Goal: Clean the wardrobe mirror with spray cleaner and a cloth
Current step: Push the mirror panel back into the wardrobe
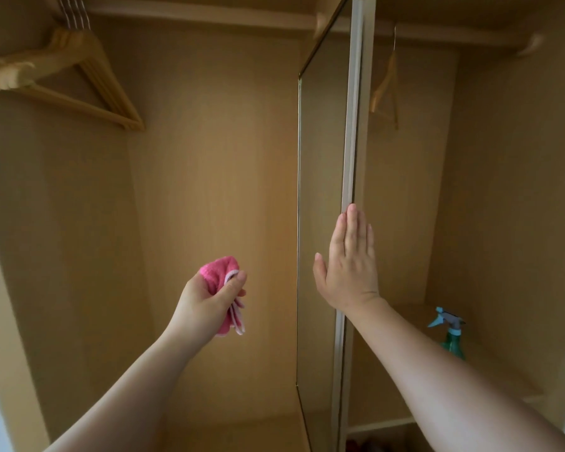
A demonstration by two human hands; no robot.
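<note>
The wardrobe mirror door (320, 197) stands edge-on in the middle, its glass face turned left and its pale frame edge toward me. My right hand (349, 265) lies flat with straight fingers against that frame edge. My left hand (209, 298) grips a bunched pink cloth (219, 275) in the air left of the mirror, apart from the glass. A green spray bottle (450, 334) with a blue trigger head stands on a shelf at the lower right, behind my right forearm.
Several wooden hangers (66, 76) hang from the rail at the upper left. One more hanger (387, 86) hangs in the right compartment. Wooden wardrobe walls close in both sides, and a low shelf (503, 370) spans the right compartment.
</note>
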